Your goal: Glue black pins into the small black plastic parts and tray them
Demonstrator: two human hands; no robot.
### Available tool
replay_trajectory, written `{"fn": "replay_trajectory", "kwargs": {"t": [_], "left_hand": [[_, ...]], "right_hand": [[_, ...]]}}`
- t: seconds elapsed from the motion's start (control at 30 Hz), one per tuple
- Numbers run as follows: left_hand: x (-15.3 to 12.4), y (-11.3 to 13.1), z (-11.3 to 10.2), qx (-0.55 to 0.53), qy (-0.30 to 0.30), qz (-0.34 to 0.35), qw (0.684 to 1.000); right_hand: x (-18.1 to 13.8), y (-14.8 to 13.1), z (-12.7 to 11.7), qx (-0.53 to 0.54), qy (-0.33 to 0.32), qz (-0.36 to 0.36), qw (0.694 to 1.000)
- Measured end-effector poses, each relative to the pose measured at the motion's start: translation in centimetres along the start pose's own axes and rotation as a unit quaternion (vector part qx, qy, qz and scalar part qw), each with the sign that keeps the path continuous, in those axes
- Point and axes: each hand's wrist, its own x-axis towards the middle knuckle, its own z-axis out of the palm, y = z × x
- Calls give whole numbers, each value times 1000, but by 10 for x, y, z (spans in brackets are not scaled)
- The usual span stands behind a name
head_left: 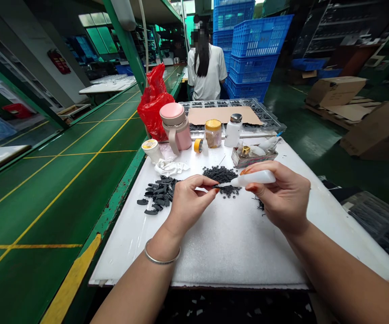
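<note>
My right hand (280, 191) grips a white squeeze bottle (257, 178), tilted so that its thin nozzle points left. The nozzle tip meets a small black part (217, 185) pinched between the thumb and forefinger of my left hand (192, 200); my fingers hide most of that part. Behind the nozzle lies a pile of tiny black ring-like pieces (220, 174). Left of my left hand is a heap of curved black plastic pieces (159, 194). A few thin black pieces (260, 204) show beside my right hand.
At the table's (241, 256) back stand a pink mug (177, 128), a yellow-lidded jar (213, 135), a white bottle (233, 131), a small box of bottles (253, 157) and a red bag (156, 105). A green conveyor (62, 189) runs along the left. A person (206, 67) sits ahead by blue crates (257, 49).
</note>
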Motion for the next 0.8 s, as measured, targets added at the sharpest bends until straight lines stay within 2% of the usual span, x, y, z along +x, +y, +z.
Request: {"fn": "replay_trajectory", "kwargs": {"t": [0.2, 0.33, 0.5, 0.63, 0.8], "left_hand": [[0, 1, -1, -6, 1, -5, 1000], [-1, 1, -1, -25, -3, -22, 999], [1, -2, -3, -78, -19, -62, 995], [3, -4, -5, -142, -28, -95, 985], [5, -5, -7, -228, -37, -129, 964]], "right_hand": [[0, 1, -1, 7, 9, 12, 1000], [4, 9, -4, 96, 50, 73, 991], [12, 24, -8, 197, 90, 159, 963], [16, 29, -7, 237, 85, 224, 941], [17, 24, -1, 325, 57, 341, 880]]}}
